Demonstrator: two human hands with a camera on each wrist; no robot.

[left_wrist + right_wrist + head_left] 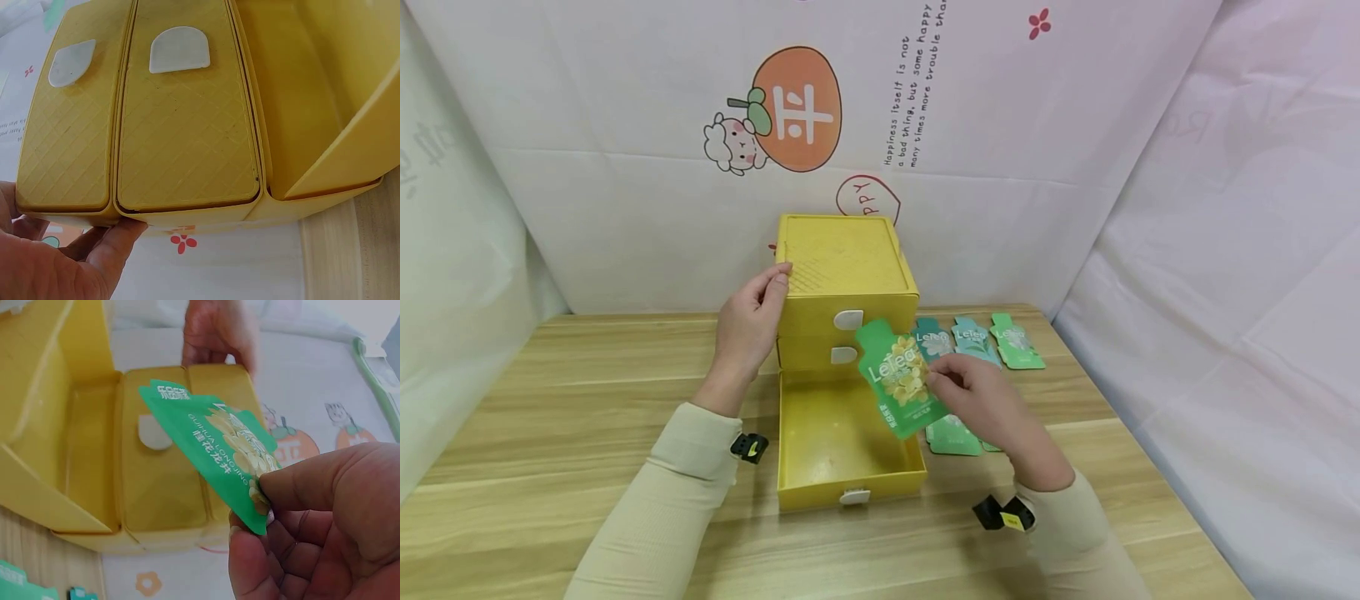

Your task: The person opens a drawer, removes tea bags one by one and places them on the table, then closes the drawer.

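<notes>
My right hand [981, 396] pinches a green bottle-shaped LeTea tea sachet [895, 379] between thumb and fingers. It is printed with yellow flowers and hangs tilted over the right side of the pulled-out bottom drawer [820, 433]. In the right wrist view the sachet [209, 450] appears nearly edge-on. A yellow three-drawer box [850, 250] stands on the table, its two upper drawers pushed in. At the box's upper left edge, my left hand [748, 325] grips the corner. In the left wrist view, the left hand [56, 262] has its fingertips against the box's side.
More sachets lie right of the box: a dark teal one [929, 337], a light blue one [973, 337] and a green one [1017, 342] in the back row. Nearer is another green sachet [953, 435], partly covered. A printed white cloth [1000, 208] hangs behind the wooden table [587, 417].
</notes>
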